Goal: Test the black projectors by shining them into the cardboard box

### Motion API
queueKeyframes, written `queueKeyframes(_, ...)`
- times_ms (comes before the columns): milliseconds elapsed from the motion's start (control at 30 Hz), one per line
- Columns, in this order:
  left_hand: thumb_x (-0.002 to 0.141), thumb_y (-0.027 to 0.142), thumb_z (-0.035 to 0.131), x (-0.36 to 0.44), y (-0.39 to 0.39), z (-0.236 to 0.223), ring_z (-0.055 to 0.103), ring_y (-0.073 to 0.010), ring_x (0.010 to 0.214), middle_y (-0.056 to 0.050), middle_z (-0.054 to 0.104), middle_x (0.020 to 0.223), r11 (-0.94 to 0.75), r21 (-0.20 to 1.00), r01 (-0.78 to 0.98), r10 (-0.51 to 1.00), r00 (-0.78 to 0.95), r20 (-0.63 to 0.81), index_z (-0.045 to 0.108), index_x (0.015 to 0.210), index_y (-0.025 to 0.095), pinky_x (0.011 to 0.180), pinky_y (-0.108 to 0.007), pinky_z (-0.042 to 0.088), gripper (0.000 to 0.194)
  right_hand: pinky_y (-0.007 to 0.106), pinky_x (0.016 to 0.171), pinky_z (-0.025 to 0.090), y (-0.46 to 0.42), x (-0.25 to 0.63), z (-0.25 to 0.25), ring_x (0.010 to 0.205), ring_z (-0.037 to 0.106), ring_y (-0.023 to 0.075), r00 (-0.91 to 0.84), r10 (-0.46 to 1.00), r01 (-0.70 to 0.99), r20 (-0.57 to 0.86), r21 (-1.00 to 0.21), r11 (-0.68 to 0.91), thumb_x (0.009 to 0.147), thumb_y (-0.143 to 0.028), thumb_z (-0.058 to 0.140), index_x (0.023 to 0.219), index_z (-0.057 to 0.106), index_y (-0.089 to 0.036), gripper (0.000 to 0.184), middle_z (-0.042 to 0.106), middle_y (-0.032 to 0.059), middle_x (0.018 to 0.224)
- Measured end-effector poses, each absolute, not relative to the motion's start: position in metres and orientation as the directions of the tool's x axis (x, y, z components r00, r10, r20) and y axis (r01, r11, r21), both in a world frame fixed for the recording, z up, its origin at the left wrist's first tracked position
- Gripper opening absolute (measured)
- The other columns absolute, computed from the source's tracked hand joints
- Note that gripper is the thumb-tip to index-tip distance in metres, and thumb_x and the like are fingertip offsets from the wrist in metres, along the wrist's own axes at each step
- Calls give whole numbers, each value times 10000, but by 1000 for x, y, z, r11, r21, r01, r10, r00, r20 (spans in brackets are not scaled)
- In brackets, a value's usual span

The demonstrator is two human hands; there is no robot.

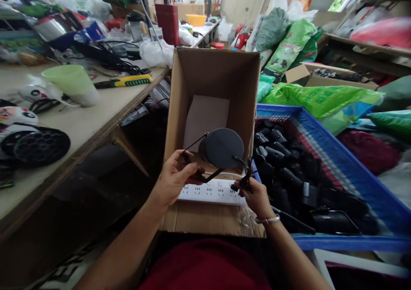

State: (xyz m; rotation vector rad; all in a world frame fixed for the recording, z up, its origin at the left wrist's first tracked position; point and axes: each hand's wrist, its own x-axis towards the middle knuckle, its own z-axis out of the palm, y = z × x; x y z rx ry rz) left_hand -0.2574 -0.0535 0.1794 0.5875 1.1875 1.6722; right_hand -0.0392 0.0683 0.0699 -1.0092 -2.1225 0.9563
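- The black disc (221, 148) is held above the open carton (215, 76), near its front edge and over a white power strip (208, 191).
- A thin rod (194, 143) runs from the disc to the left hand (175, 178), whose fingers are curled closed around the frame.
- A dark bracket (245, 176) is pinched narrowly by the right hand (252, 198).
- The piece is judged light and stiff, with a possibly slippery face; the bracket seems the safest hold, rather than the thin rod.
- Black parts (282, 174) lie in a blue crate (282, 112) to the right.

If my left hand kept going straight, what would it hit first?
Probably the round black disc just past your left hand, though depth is hard to judge from this view.
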Motion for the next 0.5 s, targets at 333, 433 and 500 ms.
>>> queueKeyframes(333,662,251,779,-257,-46,155,627,-121,552,58,606,691,-96,839,-536,919,-372,-132,482,936,203,508,-282,575,407,385,810,518,62,-31,62,946,639,262,-656,712,381,249,-705,598,733,-117,538,819,693,-215,203,700,87,920)
queueKeyframes(433,657,283,789,-253,-42,144,589,-102,588,47,580,739,-114,846,-521,916,-384,-113,508,949,205,507,-224,539,412,428,857,507,54,-33,57,1058,601,294,-623,705,366,339,-671,645,754,-120,505,886,692,-211,246,679,124,1051)
queueKeyframes(500,690,287,769,-251,-38,140,553,-79,594,46,559,731,-151,861,-485,918,-391,-59,530,952,201,526,-182,499,365,408,826,531,53,-32,52,1018,628,293,-597,709,364,375,-662,656,769,-144,503,872,697,-218,231,693,121,1034)
